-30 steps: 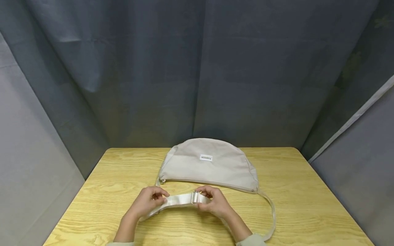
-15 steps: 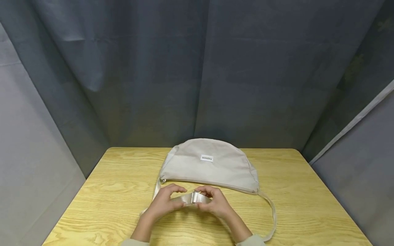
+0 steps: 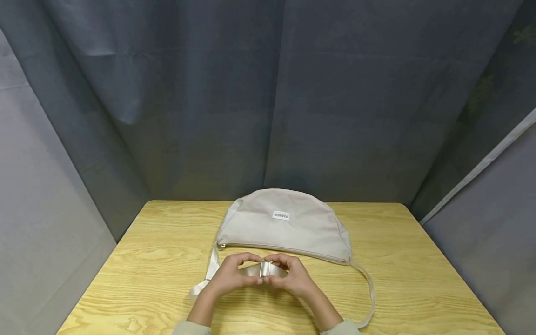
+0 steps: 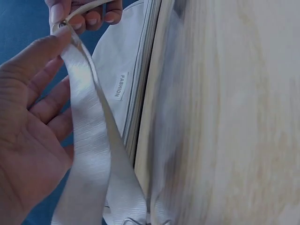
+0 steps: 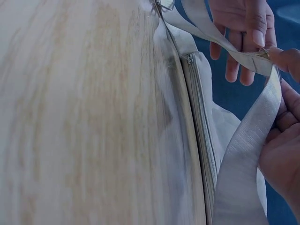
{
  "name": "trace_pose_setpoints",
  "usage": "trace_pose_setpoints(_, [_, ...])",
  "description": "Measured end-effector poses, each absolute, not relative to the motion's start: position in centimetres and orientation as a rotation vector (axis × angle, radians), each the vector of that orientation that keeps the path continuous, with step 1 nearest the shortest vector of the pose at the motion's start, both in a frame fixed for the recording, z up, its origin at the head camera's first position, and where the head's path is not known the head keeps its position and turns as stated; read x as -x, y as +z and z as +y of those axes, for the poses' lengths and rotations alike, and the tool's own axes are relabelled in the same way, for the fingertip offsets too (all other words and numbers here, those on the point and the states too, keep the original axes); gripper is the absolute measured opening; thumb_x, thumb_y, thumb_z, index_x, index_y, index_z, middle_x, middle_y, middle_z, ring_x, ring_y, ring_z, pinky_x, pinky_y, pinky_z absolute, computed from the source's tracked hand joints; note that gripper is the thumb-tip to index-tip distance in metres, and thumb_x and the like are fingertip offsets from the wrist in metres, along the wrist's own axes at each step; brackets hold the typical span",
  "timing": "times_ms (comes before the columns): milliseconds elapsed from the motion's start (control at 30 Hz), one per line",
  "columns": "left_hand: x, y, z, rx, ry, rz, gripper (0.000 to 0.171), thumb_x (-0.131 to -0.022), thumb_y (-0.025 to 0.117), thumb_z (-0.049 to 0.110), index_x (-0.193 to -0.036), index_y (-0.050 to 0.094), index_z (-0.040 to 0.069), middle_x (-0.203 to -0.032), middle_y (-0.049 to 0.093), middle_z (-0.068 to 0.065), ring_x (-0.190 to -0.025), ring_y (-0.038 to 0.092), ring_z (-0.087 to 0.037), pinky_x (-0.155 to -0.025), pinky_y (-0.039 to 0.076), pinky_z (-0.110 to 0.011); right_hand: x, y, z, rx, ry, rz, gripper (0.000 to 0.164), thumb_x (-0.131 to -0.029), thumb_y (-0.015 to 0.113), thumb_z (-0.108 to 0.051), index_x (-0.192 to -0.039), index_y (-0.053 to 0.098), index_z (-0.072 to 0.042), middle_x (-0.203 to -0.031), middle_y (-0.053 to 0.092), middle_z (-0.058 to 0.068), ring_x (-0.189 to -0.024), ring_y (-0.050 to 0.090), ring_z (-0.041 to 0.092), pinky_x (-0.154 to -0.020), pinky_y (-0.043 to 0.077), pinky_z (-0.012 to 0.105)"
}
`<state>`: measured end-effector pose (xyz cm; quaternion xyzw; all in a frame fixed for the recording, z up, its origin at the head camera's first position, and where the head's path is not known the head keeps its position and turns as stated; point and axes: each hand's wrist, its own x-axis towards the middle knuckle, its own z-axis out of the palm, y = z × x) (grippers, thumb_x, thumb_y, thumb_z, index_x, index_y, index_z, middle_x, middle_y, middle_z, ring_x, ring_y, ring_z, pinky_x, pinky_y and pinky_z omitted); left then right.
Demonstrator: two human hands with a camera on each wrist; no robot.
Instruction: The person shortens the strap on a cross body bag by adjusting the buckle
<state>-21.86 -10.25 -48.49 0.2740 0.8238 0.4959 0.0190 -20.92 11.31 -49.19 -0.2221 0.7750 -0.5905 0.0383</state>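
A beige half-moon shoulder bag [image 3: 280,235] lies on the table, its zipped edge toward me and its "FASHION" label upside down. Its pale webbing strap [image 4: 89,122] is lifted off the tabletop in front of the bag. On the strap sits a metal slider buckle [image 3: 265,269]. My left hand [image 3: 229,278] pinches the buckle's left side between thumb and fingers. From the right, my right hand [image 3: 293,277] pinches the strap at the buckle, thumbs nearly meeting below it. In the right wrist view the right thumb [image 5: 287,61] presses at the buckle's edge.
The wood-grain table [image 3: 159,251] extends on both sides of the bag. A strap loop [image 3: 371,293] curves along the table at right, and a folded strap section [image 3: 201,288] lies left of the left wrist. Dark curtains [image 3: 209,116] close off the back.
My left hand has slid right along the strap, from well left of the buckle up to it. The right hand has stayed at the buckle. Strap slack now lies behind the left wrist.
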Motion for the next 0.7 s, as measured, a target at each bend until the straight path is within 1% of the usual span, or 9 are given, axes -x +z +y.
trace_pose_setpoints(100, [21.9,-48.6,-10.1,-0.828,1.568,2.522,0.039,-0.07,0.082,0.026,-0.106,0.067,0.019,-0.102,0.065,0.009,-0.096,0.058,-0.014,-0.086,0.044,-0.043,20.9,-49.2,11.5,0.666,-1.803,2.38,0.038,-0.075,0.079,-0.014,-0.11,0.065,-0.008,-0.105,0.064,0.002,-0.086,0.056,0.019,-0.073,0.046,0.029])
trace_pose_setpoints(233, [21.9,-48.6,-9.9,-0.79,1.632,2.468,0.041,-0.068,0.084,0.021,-0.105,0.067,0.016,-0.097,0.065,0.005,-0.087,0.061,-0.016,-0.077,0.049,-0.032,20.9,-49.0,11.6,0.673,-1.813,2.385,0.039,-0.073,0.08,-0.017,-0.109,0.066,-0.009,-0.105,0.065,0.001,-0.087,0.057,0.02,-0.076,0.046,0.03])
trace_pose_setpoints(367, [21.8,-48.7,-9.8,-0.794,1.667,2.453,0.042,-0.067,0.085,0.02,-0.104,0.066,0.014,-0.094,0.065,0.004,-0.086,0.061,-0.016,-0.076,0.05,-0.031,20.9,-49.0,11.7,0.662,-1.82,2.377,0.039,-0.073,0.08,-0.017,-0.108,0.066,-0.008,-0.105,0.065,0.001,-0.088,0.057,0.02,-0.077,0.046,0.03])
trace_pose_setpoints(500, [21.7,-48.7,-9.8,-0.819,1.679,2.475,0.04,-0.066,0.085,0.019,-0.102,0.067,0.015,-0.094,0.065,0.004,-0.085,0.061,-0.016,-0.076,0.05,-0.032,20.9,-49.1,11.9,0.654,-1.821,2.344,0.039,-0.074,0.079,-0.016,-0.11,0.065,-0.006,-0.101,0.065,0.005,-0.088,0.058,0.021,-0.077,0.047,0.031])
trace_pose_setpoints(600, [21.6,-48.6,-10.0,-0.828,1.684,2.49,0.04,-0.065,0.086,0.017,-0.1,0.068,0.015,-0.092,0.065,0.004,-0.083,0.061,-0.016,-0.074,0.05,-0.032,21.0,-49.3,12.4,0.654,-1.82,2.315,0.037,-0.077,0.076,-0.014,-0.111,0.064,-0.002,-0.097,0.064,0.01,-0.086,0.058,0.02,-0.075,0.048,0.029])
trace_pose_setpoints(700, [21.6,-48.5,-10.3,-0.804,1.693,2.499,0.04,-0.064,0.086,0.015,-0.099,0.068,0.016,-0.09,0.065,0.004,-0.081,0.061,-0.016,-0.071,0.05,-0.031,21.1,-49.3,13.0,0.624,-1.835,2.245,0.03,-0.082,0.07,-0.008,-0.109,0.062,0.003,-0.093,0.063,0.013,-0.08,0.058,0.017,-0.069,0.048,0.026])
